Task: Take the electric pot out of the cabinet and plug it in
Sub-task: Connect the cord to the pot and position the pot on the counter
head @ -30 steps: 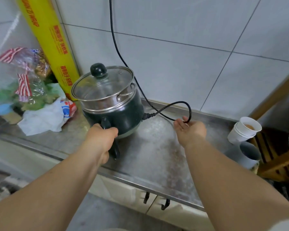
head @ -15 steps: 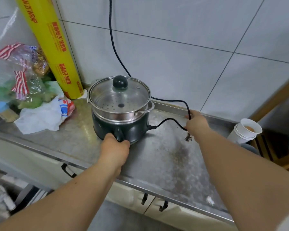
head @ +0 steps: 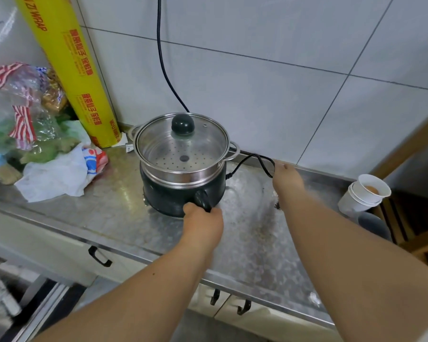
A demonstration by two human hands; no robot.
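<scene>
**Pot on surface, both hands engaged**

Electric pot (head: 183,174) stands upright on the steel surface (head: 124,218) at the centre of the frame, close to the tiled wall (head: 269,82). Its dark base carries a steel steamer insert and a glass lid (head: 180,141) with a dark knob. The lid is seated.

Left hand (head: 203,224), just below centre: grip clenched around the pot's dark handle (head: 203,202), which projects toward the viewer.

Right hand (head: 285,178), right of centre: its grip is on the black power cord (head: 254,160) where the cord loops beside the pot; the exact finger position cannot be made out. From the loop the cord passes behind the pot and runs up the wall out of the top of the frame.

Upper left: a yellow roll of cling wrap (head: 72,70) leans in the corner, just beside the pot. Left edge: plastic bags (head: 42,134) lie in a heap. Right edge: stacked paper cups (head: 363,193) lie tilted on the surface. Lower frame: cabinet doors with dark handles (head: 99,256) sit beneath the surface.
</scene>
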